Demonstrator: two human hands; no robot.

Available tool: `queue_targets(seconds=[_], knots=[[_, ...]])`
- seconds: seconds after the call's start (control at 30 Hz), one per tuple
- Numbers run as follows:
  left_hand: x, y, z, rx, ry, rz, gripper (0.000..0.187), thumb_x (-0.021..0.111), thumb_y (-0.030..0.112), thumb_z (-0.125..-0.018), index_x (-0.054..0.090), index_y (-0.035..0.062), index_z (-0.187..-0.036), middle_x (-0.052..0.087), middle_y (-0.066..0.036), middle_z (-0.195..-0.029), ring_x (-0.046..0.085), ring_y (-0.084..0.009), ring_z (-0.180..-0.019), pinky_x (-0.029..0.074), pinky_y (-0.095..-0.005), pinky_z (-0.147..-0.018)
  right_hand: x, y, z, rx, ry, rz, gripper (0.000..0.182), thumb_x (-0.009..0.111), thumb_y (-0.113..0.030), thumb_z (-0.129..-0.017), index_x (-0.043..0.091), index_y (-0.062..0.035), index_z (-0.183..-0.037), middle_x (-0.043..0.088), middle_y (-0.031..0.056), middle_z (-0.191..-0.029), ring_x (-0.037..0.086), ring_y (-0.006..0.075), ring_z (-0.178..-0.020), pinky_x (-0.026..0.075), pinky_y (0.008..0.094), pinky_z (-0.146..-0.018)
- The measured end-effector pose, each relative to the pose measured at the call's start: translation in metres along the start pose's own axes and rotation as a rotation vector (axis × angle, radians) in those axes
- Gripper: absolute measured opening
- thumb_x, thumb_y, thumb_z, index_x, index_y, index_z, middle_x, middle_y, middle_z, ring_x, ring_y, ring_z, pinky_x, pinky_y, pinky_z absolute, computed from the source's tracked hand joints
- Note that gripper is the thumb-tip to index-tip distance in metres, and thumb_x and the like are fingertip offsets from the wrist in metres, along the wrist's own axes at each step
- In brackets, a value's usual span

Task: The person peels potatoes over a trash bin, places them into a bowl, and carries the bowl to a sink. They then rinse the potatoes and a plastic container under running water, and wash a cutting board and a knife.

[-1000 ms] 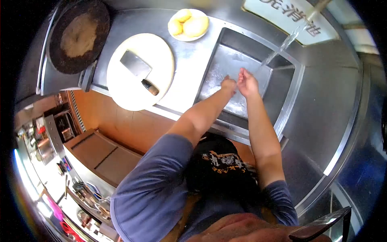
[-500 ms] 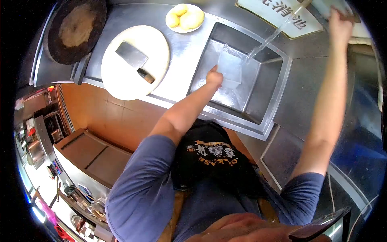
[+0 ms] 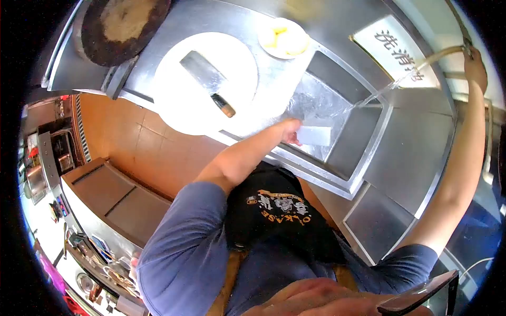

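Observation:
My left hand (image 3: 291,131) is closed on the near edge of a whitish translucent container (image 3: 316,136), held in the metal sink (image 3: 354,187). At the upper right, my right hand (image 3: 475,68) is wrapped round the tap fitting, beside the pale spout (image 3: 445,53). A stream of water (image 3: 377,95) runs from the spout into the sink, to the right of the container. A cleaver (image 3: 203,72) with a dark and brown handle lies on the round white chopping board (image 3: 171,108). Peeled yellow pieces rest on a white plate (image 3: 263,48) behind the sink.
A dark wok (image 3: 124,23) sits at the upper left. A sign (image 3: 392,50) with dark characters is behind the sink. Lower left, a brown-topped cabinet (image 3: 113,192) stands across the orange tiled floor (image 3: 153,139).
My left hand has drawn the container nearer the sink's front edge, out from under the stream. The view has shifted. My right hand was blurred and now shows clearly on the fitting.

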State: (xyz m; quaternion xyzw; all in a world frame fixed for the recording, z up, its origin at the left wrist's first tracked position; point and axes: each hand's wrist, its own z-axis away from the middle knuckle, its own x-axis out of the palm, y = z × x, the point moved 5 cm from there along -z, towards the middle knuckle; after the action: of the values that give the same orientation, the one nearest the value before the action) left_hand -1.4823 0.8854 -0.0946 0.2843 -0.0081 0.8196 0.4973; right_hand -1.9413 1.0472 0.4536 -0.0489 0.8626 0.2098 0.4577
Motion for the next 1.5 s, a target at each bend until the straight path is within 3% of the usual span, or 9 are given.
queue_targets(seconds=[0.2, 0.3, 0.47, 0.63, 1.1, 1.23, 1.3, 1.37, 1.5], knots=[[0.004, -0.005, 0.043, -0.055, -0.564, 0.041, 0.036, 0.046, 0.02, -0.092, 0.058, -0.0052, -0.116, 0.064, -0.023, -0.109, 0.065, -0.0324, -0.097, 0.057, -0.0399, -0.078, -0.016, -0.03, 0.011, 0.108, -0.114, 0.179, 0.047, 0.039, -0.051, -0.094, 0.044, -0.0279, -0.135, 0.059, 0.0158, -0.125, 0.055, 0.041, -0.113, 0.044, 0.047, -0.095], [-0.015, 0.027, 0.095, 0.01, -0.774, -0.07, 0.038, 0.047, 0.017, -0.089, 0.057, -0.0032, -0.119, 0.064, -0.021, -0.107, 0.067, -0.0323, -0.086, 0.056, -0.045, -0.079, -0.046, -0.073, 0.029, 0.001, -0.036, 0.331, 0.043, 0.055, -0.037, -0.09, 0.046, -0.0008, -0.111, 0.066, 0.0174, -0.101, 0.066, 0.0389, -0.089, 0.055, 0.0464, -0.074], [-0.167, 0.159, 0.217, 0.785, 0.021, -0.028, 0.042, 0.05, 0.011, -0.088, 0.048, -0.0015, -0.128, 0.064, -0.015, -0.094, 0.065, -0.0228, -0.07, 0.059, -0.039, -0.059, -0.057, -0.081, 0.032, 0.114, -0.018, 0.243, 0.038, 0.053, -0.035, -0.091, 0.046, -0.0021, -0.109, 0.065, 0.0189, -0.104, 0.066, 0.0375, -0.09, 0.054, 0.0474, -0.075], [-0.329, 0.264, 0.301, 0.901, 0.832, -0.404, 0.04, 0.054, 0.017, -0.086, 0.061, 0.0081, -0.124, 0.069, -0.01, -0.098, 0.065, -0.0149, -0.078, 0.054, -0.0303, -0.064, -0.056, -0.081, 0.029, 0.142, -0.013, 0.24, 0.039, 0.052, -0.035, -0.093, 0.046, -0.002, -0.112, 0.065, 0.0196, -0.104, 0.066, 0.0377, -0.091, 0.054, 0.0476, -0.075], [-0.476, 0.221, 0.223, 1.007, 0.912, -0.044, 0.04, 0.054, 0.025, -0.084, 0.065, 0.0039, -0.116, 0.069, -0.008, -0.088, 0.064, -0.0185, -0.08, 0.05, -0.0321, -0.073, -0.013, -0.04, 0.009, 0.148, -0.06, 0.257, 0.036, 0.046, -0.031, -0.095, 0.047, -0.0063, -0.122, 0.059, 0.0177, -0.113, 0.061, 0.0348, -0.1, 0.053, 0.0459, -0.078], [-0.432, 0.187, 0.221, 0.934, 0.985, -0.06, 0.041, 0.053, 0.022, -0.086, 0.061, -0.0004, -0.119, 0.069, -0.012, -0.088, 0.065, -0.0198, -0.076, 0.051, -0.0316, -0.068, 0.135, 0.125, -0.065, -0.48, 0.099, 0.766, 0.038, 0.043, -0.017, -0.093, 0.051, -0.0183, -0.13, 0.043, 0.0092, -0.139, 0.051, 0.0274, -0.12, 0.05, 0.0406, -0.09], [-0.425, 0.163, 0.203, 1.03, 0.925, 0.311, 0.044, 0.052, 0.018, -0.087, 0.055, -0.0029, -0.126, 0.067, -0.013, -0.084, 0.066, -0.0215, -0.071, 0.052, -0.0319, -0.063, 0.047, 0.036, -0.016, 0.202, -0.054, 0.246, 0.042, 0.049, -0.033, -0.091, 0.049, -0.018, -0.13, 0.051, 0.0164, -0.133, 0.057, 0.0383, -0.11, 0.049, 0.0491, -0.087], [-0.396, 0.147, 0.218, 1.001, 0.894, 0.436, 0.045, 0.053, 0.015, -0.088, 0.05, -0.0028, -0.13, 0.066, -0.011, -0.079, 0.066, -0.0213, -0.066, 0.053, -0.0323, -0.058, 0.052, 0.049, -0.021, 0.167, -0.011, 0.129, 0.055, 0.045, -0.054, -0.09, 0.05, -0.0187, -0.132, 0.057, 0.0195, -0.126, 0.054, 0.0419, -0.114, 0.045, 0.0487, -0.094], [-0.404, 0.153, 0.262, 0.871, 1.634, -0.337, 0.039, 0.059, 0.013, -0.083, 0.058, -0.0032, -0.118, 0.067, -0.019, -0.086, 0.066, -0.034, -0.08, 0.052, -0.043, -0.072, 0.027, 0.015, 0.021, 0.006, 0.251, -0.071, 0.053, 0.047, -0.048, -0.092, 0.051, -0.0151, -0.133, 0.058, 0.0152, -0.127, 0.052, 0.0368, -0.119, 0.042, 0.0425, -0.099]])
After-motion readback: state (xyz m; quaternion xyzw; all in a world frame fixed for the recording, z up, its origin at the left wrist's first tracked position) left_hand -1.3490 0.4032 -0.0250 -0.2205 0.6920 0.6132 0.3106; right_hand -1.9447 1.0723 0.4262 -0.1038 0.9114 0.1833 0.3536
